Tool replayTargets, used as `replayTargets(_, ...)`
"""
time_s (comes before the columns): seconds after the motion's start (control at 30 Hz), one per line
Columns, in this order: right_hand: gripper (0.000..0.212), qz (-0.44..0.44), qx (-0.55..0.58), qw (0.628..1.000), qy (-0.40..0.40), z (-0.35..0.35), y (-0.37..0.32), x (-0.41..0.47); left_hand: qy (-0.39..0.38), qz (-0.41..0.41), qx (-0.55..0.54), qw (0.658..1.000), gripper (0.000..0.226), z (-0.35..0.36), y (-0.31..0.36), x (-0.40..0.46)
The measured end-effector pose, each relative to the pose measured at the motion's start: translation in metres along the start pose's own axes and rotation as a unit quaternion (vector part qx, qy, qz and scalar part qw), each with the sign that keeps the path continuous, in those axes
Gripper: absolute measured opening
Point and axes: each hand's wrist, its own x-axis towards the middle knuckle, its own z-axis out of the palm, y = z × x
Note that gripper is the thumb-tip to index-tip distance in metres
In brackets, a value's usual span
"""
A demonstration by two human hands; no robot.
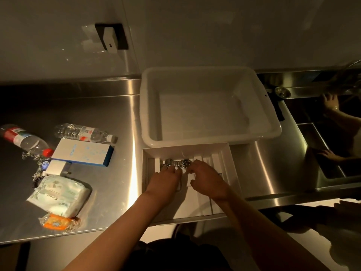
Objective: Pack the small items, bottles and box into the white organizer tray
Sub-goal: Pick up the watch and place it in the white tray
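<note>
Over the white organizer tray (232,169) I had both hands low: left hand (166,179) and right hand (207,178) pinched a metal watch (178,163) with curled fingertips; bottles (86,133) and box (83,154) lay on the steel counter (109,106), well left.

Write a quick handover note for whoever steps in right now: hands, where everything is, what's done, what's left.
Left hand and right hand: both pinch the wristwatch at the far end of the white organizer tray.
Done: only the watch is in the tray.
Left, all on the steel counter: red-cap bottle, clear bottle, Anker box, white charger, tissue pack, orange packet, chain.
The white tub behind the tray is empty.
</note>
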Motion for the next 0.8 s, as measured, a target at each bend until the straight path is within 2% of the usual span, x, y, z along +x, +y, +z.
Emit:
replayTargets(0.17, 0.038, 0.033, 0.005, 0.999, -0.011, 0.002, 0.005, -0.014, -0.026, -0.003, 0.054, 0.998, 0.059, 0.010, 0.002, 0.008)
replayTargets(0.3, 0.037, 0.031, 0.005, 0.999, -0.022, 0.000, 0.006, -0.018, -0.040, -0.009, 0.078, 0.996, 0.058, 0.016, 0.001, 0.014)
replayTargets(0.37, 0.038, 0.022, 0.007, 0.999, -0.032, 0.000, 0.006, -0.018, -0.037, -0.021, 0.071, 0.997, 0.056, 0.018, 0.003, 0.016)
replayTargets(0.5, 0.040, 0.008, -0.005, 0.999, -0.043, -0.003, 0.004, -0.018, -0.027, -0.047, 0.045, 0.998, 0.065, 0.022, 0.002, 0.018)
replayTargets(0.6, 0.040, -0.010, -0.032, 0.998, -0.058, -0.001, -0.002, -0.019, -0.021, -0.050, 0.023, 0.998, 0.060, 0.023, -0.001, 0.018)
replayTargets(0.8, 0.030, -0.015, -0.035, 0.997, -0.060, 0.002, -0.016, -0.022, 0.013, -0.053, -0.027, 0.998, 0.059, 0.017, -0.003, 0.010)
